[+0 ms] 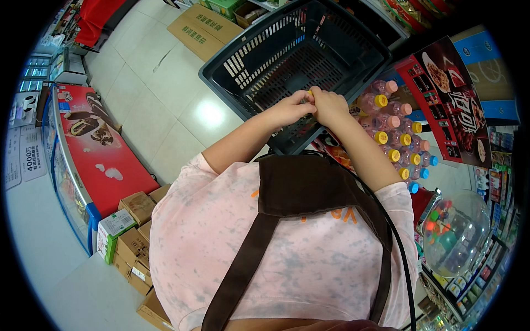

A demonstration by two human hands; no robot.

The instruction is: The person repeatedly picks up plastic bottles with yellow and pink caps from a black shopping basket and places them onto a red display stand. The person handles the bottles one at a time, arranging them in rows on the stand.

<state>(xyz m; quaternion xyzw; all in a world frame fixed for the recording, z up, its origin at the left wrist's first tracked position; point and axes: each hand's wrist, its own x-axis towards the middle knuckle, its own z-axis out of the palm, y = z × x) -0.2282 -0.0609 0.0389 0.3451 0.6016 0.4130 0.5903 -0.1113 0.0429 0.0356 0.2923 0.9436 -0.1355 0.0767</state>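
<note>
My left hand (296, 108) and my right hand (331, 106) meet over the near side of a dark plastic shopping basket (223, 89). A small yellow thing (310, 92) shows between the fingertips of both hands; the fingers hide most of it, and which hand grips it cannot be told. The basket has slotted walls and a slotted floor. Right of my right hand stand several rows of clear pinkish bottles with yellow, pink and blue caps, such as one yellow cap (381, 100).
Cardboard cartons (198, 31) lie beyond the basket. At left stands a chest freezer with a red panel (103, 140), near stacked boxes (132, 246). A red and dark printed display board (451, 103) rises at right, above a clear dome of coloured balls (455, 233) and stocked shelves (495, 182).
</note>
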